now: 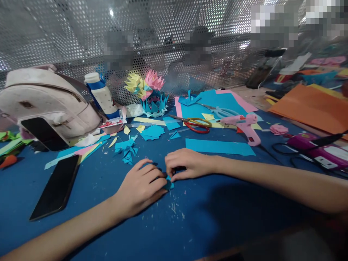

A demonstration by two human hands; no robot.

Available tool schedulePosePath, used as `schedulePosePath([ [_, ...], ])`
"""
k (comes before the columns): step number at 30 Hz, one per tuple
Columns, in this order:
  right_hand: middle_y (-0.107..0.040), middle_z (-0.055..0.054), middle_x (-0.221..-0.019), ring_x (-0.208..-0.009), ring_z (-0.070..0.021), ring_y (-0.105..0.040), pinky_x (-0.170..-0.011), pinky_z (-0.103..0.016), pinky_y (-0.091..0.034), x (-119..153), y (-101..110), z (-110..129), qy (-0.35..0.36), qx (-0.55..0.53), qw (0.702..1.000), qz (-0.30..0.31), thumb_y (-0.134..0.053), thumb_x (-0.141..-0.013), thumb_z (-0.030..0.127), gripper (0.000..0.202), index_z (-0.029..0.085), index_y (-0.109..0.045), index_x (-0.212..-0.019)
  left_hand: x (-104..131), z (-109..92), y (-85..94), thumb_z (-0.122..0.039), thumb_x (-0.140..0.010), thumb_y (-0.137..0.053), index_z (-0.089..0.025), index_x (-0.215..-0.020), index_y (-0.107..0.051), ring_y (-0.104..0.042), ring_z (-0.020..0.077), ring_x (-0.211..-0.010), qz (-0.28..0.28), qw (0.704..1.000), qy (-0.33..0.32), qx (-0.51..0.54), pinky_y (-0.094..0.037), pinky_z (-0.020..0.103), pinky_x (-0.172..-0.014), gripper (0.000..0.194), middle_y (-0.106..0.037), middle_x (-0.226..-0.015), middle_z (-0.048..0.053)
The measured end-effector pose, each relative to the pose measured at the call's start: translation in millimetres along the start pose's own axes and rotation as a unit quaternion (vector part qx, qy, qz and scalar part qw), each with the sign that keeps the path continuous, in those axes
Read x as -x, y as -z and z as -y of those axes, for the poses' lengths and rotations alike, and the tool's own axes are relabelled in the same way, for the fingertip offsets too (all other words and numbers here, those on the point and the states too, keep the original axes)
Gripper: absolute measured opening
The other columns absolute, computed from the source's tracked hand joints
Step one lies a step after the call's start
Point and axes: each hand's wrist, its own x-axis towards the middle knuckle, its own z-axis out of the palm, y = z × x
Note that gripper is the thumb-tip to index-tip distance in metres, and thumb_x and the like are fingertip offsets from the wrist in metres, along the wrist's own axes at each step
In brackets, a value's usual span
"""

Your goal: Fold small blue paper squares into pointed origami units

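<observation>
At the middle of the blue table, my left hand (144, 183) and my right hand (187, 165) meet over a small piece of blue paper (170, 184). Fingers of both hands pinch it close to the tabletop, and they hide part of its shape. Just behind my left hand lie folded blue paper pieces (127, 149) and a jagged-edged blue paper cutout (152, 132). A long blue paper strip (219, 146) rests beyond my right hand. Farther back are red-and-yellow-handled scissors (197, 125) and a pink glue gun (244, 127).
A black phone (56, 186) lies at left, near a pale backpack (49, 101) with another phone leaning on it. A bottle (102, 94), folded paper flowers (154, 103) and blue sheets (225, 101) stand along the perforated metal screen (163, 54). A purple device (318, 150) with cables sits right.
</observation>
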Motion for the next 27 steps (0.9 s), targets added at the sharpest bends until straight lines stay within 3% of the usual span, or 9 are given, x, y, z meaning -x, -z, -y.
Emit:
schedulePosePath([
  [2, -0.062, -0.002, -0.083, -0.080, -0.0127, -0.057, -0.071, -0.023, -0.042, -0.7, -1.7, 3.5, -0.013, -0.014, 1.000, -0.001, -0.060, -0.097, 0.033, 0.020, 0.016, -0.065, -0.088, 0.1, 3.5, 1.6, -0.020, -0.104, -0.046, -0.020, -0.100, -0.065, -0.064, 0.0181, -0.095, 0.005, 1.000, 0.001, 0.020, -0.036, 0.045, -0.106, 0.019, -0.071, -0.099, 0.003],
  [6, -0.061, 0.000, -0.079, -0.077, -0.0123, -0.057, -0.070, -0.023, -0.041, -2.1, -6.8, 11.9, -0.056, -0.032, 0.998, -0.010, -0.063, -0.094, 0.029, 0.015, 0.017, -0.065, -0.087, -1.0, 15.4, 8.3, -0.016, -0.103, -0.046, -0.022, -0.102, -0.063, -0.065, 0.0150, -0.101, 0.031, 0.994, -0.005, 0.102, -0.033, 0.041, -0.111, 0.018, -0.072, -0.109, 0.001],
  [11, -0.058, 0.002, -0.074, -0.072, -0.0119, -0.053, -0.070, -0.024, -0.038, -3.9, -11.6, 14.0, -0.088, -0.014, 0.996, 0.003, -0.063, -0.092, 0.027, 0.011, 0.017, -0.063, -0.088, -4.4, 18.6, 10.8, -0.020, -0.099, -0.056, -0.021, -0.094, -0.061, -0.063, 0.0147, -0.100, 0.041, 0.977, 0.054, 0.201, -0.042, 0.034, -0.099, 0.007, -0.069, -0.104, 0.001],
  [15, -0.057, 0.003, -0.074, -0.071, -0.0117, -0.052, -0.068, -0.024, -0.036, -3.9, -14.9, 9.1, -0.081, -0.011, 0.997, -0.009, -0.064, -0.092, 0.029, 0.011, 0.018, -0.064, -0.090, -4.8, 13.4, 8.2, -0.017, -0.096, -0.059, -0.022, -0.091, -0.061, -0.059, 0.0161, -0.103, 0.048, 0.964, 0.112, 0.236, -0.042, 0.033, -0.094, 0.007, -0.064, -0.108, 0.001],
  [22, -0.065, 0.001, -0.083, -0.080, -0.0114, -0.056, -0.073, -0.024, -0.039, -1.1, -17.6, 2.3, -0.014, -0.027, 0.999, -0.045, -0.064, -0.093, 0.023, 0.005, 0.018, -0.064, -0.093, -5.4, 6.5, 5.4, -0.014, -0.094, -0.056, -0.022, -0.087, -0.061, -0.050, 0.0209, -0.118, 0.063, 0.943, 0.202, 0.256, -0.039, 0.037, -0.099, 0.011, -0.055, -0.122, 0.004],
  [27, -0.066, -0.001, -0.091, -0.087, -0.0128, -0.056, -0.079, -0.024, -0.041, -1.3, -15.1, 3.4, -0.006, -0.021, 0.999, -0.042, -0.064, -0.093, 0.021, 0.002, 0.019, -0.066, -0.094, -7.2, 4.7, 4.4, -0.016, -0.094, -0.054, -0.023, -0.089, -0.062, -0.048, 0.0234, -0.118, 0.072, 0.941, 0.221, 0.247, -0.039, 0.041, -0.099, 0.011, -0.054, -0.124, 0.006],
])
